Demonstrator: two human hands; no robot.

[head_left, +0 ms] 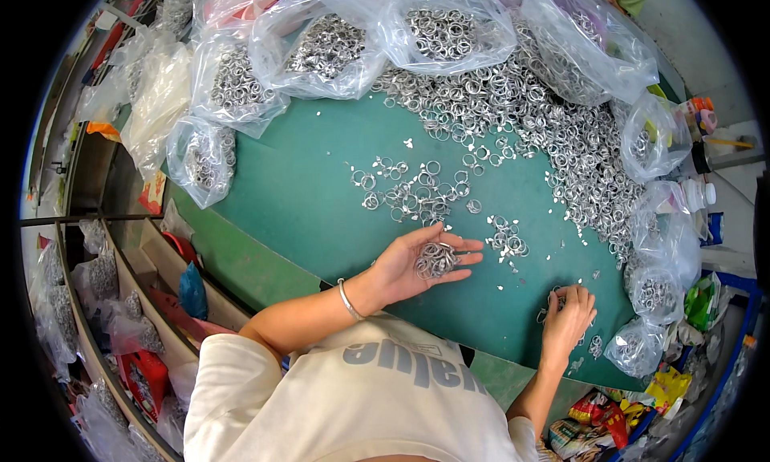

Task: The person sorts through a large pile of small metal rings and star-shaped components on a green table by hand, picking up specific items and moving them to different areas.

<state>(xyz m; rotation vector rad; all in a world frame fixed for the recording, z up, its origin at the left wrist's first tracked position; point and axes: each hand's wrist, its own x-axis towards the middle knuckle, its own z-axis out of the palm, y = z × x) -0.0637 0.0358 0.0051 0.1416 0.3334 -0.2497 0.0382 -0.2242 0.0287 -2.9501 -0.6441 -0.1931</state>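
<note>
A workshop — metal rings [597, 181] heaped on a green worktable [297, 165], clear bags [497, 35] of them lining its far edge.

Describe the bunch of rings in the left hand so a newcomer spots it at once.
Near the front edge of the large green tabletop, find a silvery metal bangle. Just beyond it, the left hand is palm up, its open grip bearing a bunch of silver-coloured metal rings. Unlike the silvery rings heaped on the tabletop, these rest on a palm.

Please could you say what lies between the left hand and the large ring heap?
The head view shows a ring scatter and a smaller ring cluster between the left hand and the large heap.
</note>
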